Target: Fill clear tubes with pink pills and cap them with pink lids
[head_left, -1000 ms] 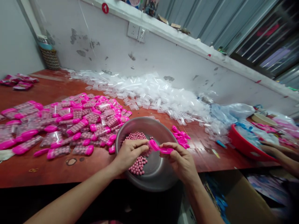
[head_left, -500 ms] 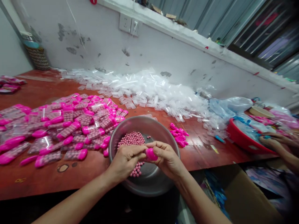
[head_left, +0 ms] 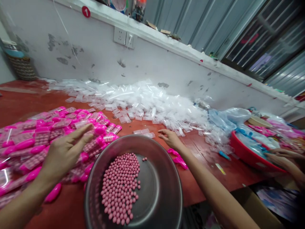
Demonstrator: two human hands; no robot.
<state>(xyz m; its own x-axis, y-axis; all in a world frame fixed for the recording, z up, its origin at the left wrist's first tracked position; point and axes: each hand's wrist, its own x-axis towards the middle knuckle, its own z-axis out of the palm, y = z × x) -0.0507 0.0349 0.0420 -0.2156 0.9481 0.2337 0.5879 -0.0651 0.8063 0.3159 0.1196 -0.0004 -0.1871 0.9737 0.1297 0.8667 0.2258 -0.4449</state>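
Note:
My left hand (head_left: 64, 152) is over the heap of filled clear cases with pink caps (head_left: 43, 136), its fingers apart and nothing held in them. Beyond the metal bowl's far rim, my right hand (head_left: 169, 138) reaches over the table, fingers spread, near a few clear cases (head_left: 144, 133) and the bright pink caps (head_left: 178, 158). Nothing shows in its fingers. Pink beads (head_left: 121, 187) fill the left part of the grey bowl (head_left: 157, 190). A large pile of clear plastic cases (head_left: 147, 98) lies along the wall.
To the right stands a red basin (head_left: 245, 152) with clear and blue plastic in it; another person's hands (head_left: 283, 159) are at its edge. A small blue piece (head_left: 224, 155) lies left of the basin. A woven container (head_left: 21, 65) stands at the far left.
My hands have parted from above the bowl, where they held a pink-capped piece. The left went to the filled heap and opened; the right moved past the bowl. The view shifted, bringing the bowl closer.

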